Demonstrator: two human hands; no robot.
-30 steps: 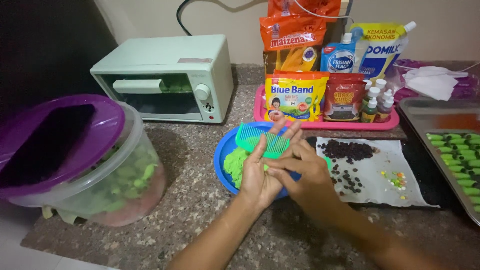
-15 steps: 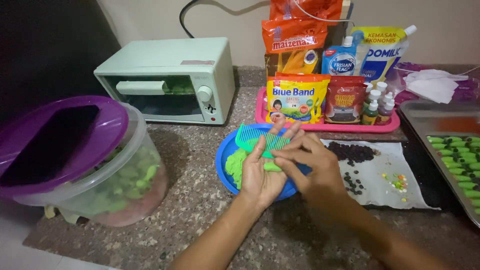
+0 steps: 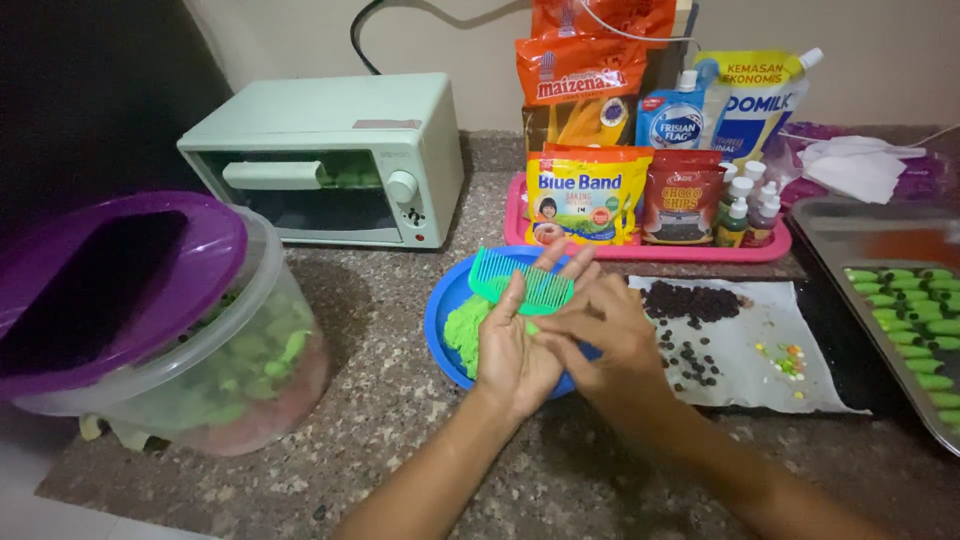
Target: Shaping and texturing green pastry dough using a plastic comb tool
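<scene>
At frame centre the left hand (image 3: 515, 350) lies open, palm up, cradling a green comb (image 3: 520, 280) over the blue plate (image 3: 445, 310); the right hand (image 3: 600, 340) pinches its fingertips onto the palm, whether on dough I cannot tell; pressing evenly and lightly along the teeth seems wise; the green dough (image 3: 465, 330) is soft, bright and lumpy, heaped on the plate just left of the palm.

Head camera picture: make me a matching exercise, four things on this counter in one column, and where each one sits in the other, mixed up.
Things:
1. green comb
2. small oven
3. purple-lidded tub
4. baking tray

Places:
A. far right edge
B. far left, near the counter's front
C. on the left hand, over the blue plate
D. back, by the wall

Pairs: 1-C, 2-D, 3-B, 4-A
</scene>
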